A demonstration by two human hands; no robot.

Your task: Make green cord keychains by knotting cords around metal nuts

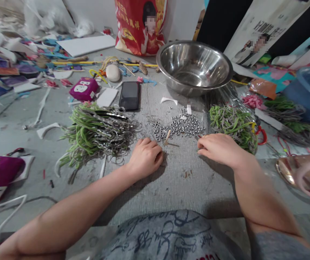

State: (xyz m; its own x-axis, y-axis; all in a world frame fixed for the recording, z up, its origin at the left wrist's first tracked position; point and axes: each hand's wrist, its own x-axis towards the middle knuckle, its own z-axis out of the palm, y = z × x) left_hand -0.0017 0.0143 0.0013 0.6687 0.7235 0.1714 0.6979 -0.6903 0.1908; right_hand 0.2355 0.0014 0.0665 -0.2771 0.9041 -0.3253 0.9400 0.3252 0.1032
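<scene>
And here are both bare hands, low on the grey tabletop (176, 187), with the small metal rings (186, 124) scattered just beyond and between them. The left hand (145, 157) rests with fingers curled inward, and its own back hides the grip, so I cannot tell whether anything sits inside. Across to the right hand (217, 150): fingertips drawn narrow, angled toward the middle, a dark reddish speck at the tips, too small to name, so what it holds, if anything, I cannot tell. A short pale stick (168, 136) tilts up at the pile's near edge. One green cord bundle (90, 131) lies beside the left hand, its metal-trimmed ends facing the rings; another bundle (232, 124) lies just behind the right. That layout seems meant for short reaches, rings spread thin perhaps so single ones pick out easily. Farther back, presumably out of the forearms' way, sit the phone (129, 95) and steel bowl (190, 86).
</scene>
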